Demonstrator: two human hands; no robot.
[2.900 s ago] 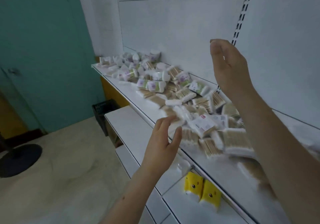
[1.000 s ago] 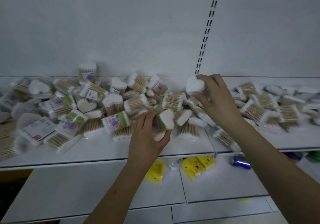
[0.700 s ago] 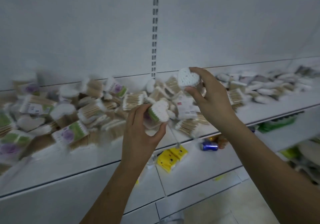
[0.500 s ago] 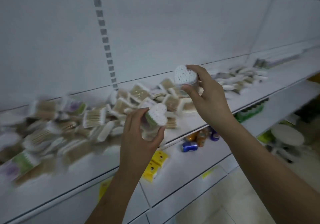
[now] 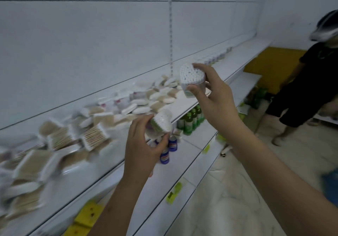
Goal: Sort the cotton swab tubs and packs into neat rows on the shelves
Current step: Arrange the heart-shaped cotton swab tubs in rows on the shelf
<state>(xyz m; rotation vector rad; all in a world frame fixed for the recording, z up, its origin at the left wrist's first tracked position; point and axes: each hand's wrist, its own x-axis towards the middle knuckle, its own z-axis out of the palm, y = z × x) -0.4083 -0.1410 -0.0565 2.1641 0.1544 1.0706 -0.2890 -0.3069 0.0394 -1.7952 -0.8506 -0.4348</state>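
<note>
head view, left to right: loose swab packs (image 5: 60,144) lie heaped on the upper shelf (image 5: 184,106). the left hand (image 5: 144,149) pinches a heart-shaped tub (image 5: 161,124) by its sides, packed with white-tipped swabs; the right hand (image 5: 212,96) holds another tub (image 5: 192,79) higher. both tubs look light, stiff and smooth, best gripped round the walls. a tidy row (image 5: 214,58) stands far right.

View swung right along the shelf (image 5: 184,107); second person (image 5: 307,82) newly in sight beyond the raised tubs.
</note>
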